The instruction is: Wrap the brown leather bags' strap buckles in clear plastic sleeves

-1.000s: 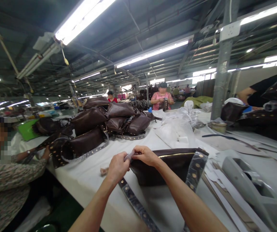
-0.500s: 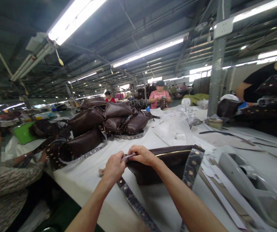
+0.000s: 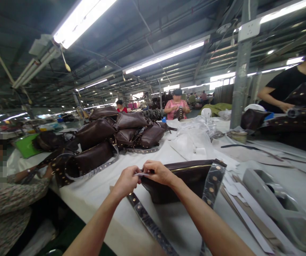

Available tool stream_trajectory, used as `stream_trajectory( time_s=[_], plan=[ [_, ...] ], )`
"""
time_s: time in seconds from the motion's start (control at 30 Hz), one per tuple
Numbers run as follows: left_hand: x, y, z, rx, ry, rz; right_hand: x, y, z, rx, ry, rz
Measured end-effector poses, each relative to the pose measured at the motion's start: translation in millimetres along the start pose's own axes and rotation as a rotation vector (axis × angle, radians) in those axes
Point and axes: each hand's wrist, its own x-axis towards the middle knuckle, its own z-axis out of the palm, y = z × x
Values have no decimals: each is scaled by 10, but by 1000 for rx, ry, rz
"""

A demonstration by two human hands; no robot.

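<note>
A dark brown leather bag point(image 3: 190, 181) with a brass zip along its top stands on the white-covered table in front of me. Both hands meet at its left end. My left hand point(image 3: 127, 180) is closed, pinching a thin, pale strip point(image 3: 143, 174) that looks like plastic film. Over the bag's corner, my right hand point(image 3: 158, 173) is closed with its fingertips on the same strip; the fingers hide the corner itself. From the bag hangs a studded strap point(image 3: 151, 225) in clear wrapping, which runs down toward me, and its other end point(image 3: 213, 183) rises at the right.
A heap of brown bags point(image 3: 96, 133) lies at the back left. Clear plastic bags point(image 3: 192, 140) are beyond my bag. On the right are a grey tape dispenser point(image 3: 278, 209), card strips point(image 3: 251, 217) and a post point(image 3: 239, 78). Co-workers sit left and stand right.
My left hand has turned slightly, its wrist shifting left, while the right hand stays at the bag's corner. At the right, a co-worker's forearm and hand have come into view.
</note>
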Motion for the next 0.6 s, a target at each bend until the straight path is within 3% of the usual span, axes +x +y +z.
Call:
stream_trajectory(
  time_s=[0.13,0.27,0.37,0.47,0.53,0.6],
  plan=[
    [53,94,-77,-94,-78,-95,-29,-61,39,-99,2,-58],
    [107,204,-186,-216,-163,-132,-48,-57,140,-268,151,-81],
    [129,259,-276,-331,-277,-113,-56,-11,174,-182,268,-29],
    [150,212,-321,-596,-412,-53,-53,33,162,-54,329,36],
    [177,128,-296,-713,-306,35,-48,48,152,-6,341,86],
    [211,39,-231,-635,-119,152,-44,57,148,27,353,127]
  ],
)
